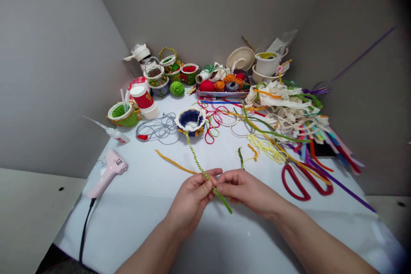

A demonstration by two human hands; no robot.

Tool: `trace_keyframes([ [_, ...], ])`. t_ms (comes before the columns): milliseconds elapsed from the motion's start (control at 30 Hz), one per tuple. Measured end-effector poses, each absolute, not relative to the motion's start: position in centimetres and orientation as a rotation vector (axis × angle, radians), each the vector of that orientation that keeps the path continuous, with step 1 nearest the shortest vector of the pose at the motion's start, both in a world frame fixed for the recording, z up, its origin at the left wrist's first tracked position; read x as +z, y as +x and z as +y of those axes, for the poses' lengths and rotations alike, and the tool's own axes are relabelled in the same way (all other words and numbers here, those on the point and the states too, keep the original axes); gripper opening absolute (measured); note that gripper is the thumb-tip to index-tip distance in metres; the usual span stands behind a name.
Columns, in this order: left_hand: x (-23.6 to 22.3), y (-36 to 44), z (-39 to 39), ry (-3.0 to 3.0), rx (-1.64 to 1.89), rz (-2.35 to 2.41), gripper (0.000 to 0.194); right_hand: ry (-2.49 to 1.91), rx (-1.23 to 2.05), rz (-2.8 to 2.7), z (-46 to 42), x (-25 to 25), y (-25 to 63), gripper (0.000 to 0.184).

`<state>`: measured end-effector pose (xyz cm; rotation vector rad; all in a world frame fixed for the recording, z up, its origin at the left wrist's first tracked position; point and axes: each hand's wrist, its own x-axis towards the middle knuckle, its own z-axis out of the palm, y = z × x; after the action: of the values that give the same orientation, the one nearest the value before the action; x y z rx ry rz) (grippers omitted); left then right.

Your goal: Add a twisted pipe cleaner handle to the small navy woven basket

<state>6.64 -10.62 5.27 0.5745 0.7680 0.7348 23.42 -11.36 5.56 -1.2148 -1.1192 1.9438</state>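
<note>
"Condition of hands?"
"Left hand (194, 197) and right hand (245, 189) both pinch the twisted green chenille stem (194, 154), apparently against unwinding; its far end appears to meet the blue basket (189, 116) beyond them."

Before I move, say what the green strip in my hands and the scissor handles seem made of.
The green strip looks like fuzzy chenille, from its soft matte surface; any core is hidden. The scissor handles look like smooth plastic, from their even red.

Bare tabletop (141, 209) between glue gun (109, 173) and hands (192, 199); scissors (300, 182) obstruct right
</note>
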Motion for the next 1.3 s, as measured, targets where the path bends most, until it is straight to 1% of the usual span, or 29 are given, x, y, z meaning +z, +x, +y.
trace_keyframes([
  [100, 5.2, 6.8, -10.7, 0.586, 0.733, 0.791, 0.013, -1.232, 1.921, -1.115, -11.3, 5.5, 23.3, 0.026],
  [267, 4.7, 7.0, -10.6, 0.65, 0.753, 0.927, 0.024, -1.337, 1.713, -1.238, -11.5, 5.4, 23.3, 0.023],
  [333, 4.6, 7.0, -10.5, 0.665, 0.743, 0.934, 0.022, -1.346, 1.691, -1.279, -11.6, 5.4, 23.3, 0.022],
  [500, 4.5, 6.7, -10.4, 0.639, 0.717, 0.882, 0.017, -1.33, 1.741, -1.293, -11.5, 5.6, 23.5, 0.023],
  [800, 4.4, 6.6, -10.5, 0.591, 0.712, 0.859, 0.013, -1.284, 1.788, -1.243, -11.5, 5.7, 23.6, 0.026],
  [967, 4.8, 6.7, -10.6, 0.571, 0.707, 0.84, 0.016, -1.236, 1.865, -1.174, -11.5, 5.7, 23.6, 0.028],
  [1167, 5.0, 6.8, -10.6, 0.558, 0.704, 0.82, 0.013, -1.198, 1.969, -1.085, -11.4, 5.4, 23.7, 0.028],
  [1300, 5.1, 7.0, -10.8, 0.571, 0.705, 0.812, 0.018, -1.156, 2.027, -1.07, -11.4, 5.4, 23.7, 0.029],
])
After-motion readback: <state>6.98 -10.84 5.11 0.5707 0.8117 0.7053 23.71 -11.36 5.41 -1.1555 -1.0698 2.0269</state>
